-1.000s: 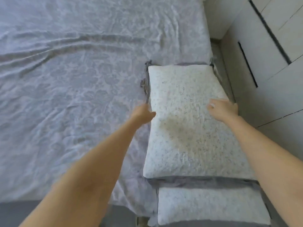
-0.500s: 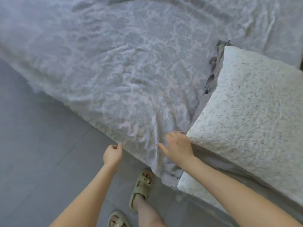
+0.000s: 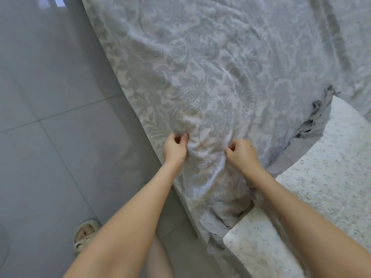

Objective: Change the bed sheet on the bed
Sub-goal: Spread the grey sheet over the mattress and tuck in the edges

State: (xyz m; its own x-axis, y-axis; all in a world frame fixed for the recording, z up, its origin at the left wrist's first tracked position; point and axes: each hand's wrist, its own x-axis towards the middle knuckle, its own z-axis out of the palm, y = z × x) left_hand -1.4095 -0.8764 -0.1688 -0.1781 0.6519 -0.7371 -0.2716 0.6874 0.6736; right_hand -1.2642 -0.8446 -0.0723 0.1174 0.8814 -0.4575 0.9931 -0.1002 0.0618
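Grey tiled floor (image 3: 50, 137) at left, with a sandalled foot (image 3: 86, 233) at the near edge, close beside the bed. Just beyond, left hand (image 3: 175, 148) and right hand (image 3: 242, 154) near each other at the mattress side, each with fingers curled and pinching a raised fold of the patterned grey bed sheet (image 3: 210, 67); slack cloth bunched between them. Sheet spread over the bed from the hands to the far side, hanging toward the floor. At right, nearer speckled pillow (image 3: 261, 247) and farther speckled pillow (image 3: 331, 167), with crumpled grey cloth (image 3: 313, 125) alongside. Likely hazards: pillows dragged or tipped floorward if resting on the sheet when pulled; narrow pinches slipping; loose cloth pooling underfoot.
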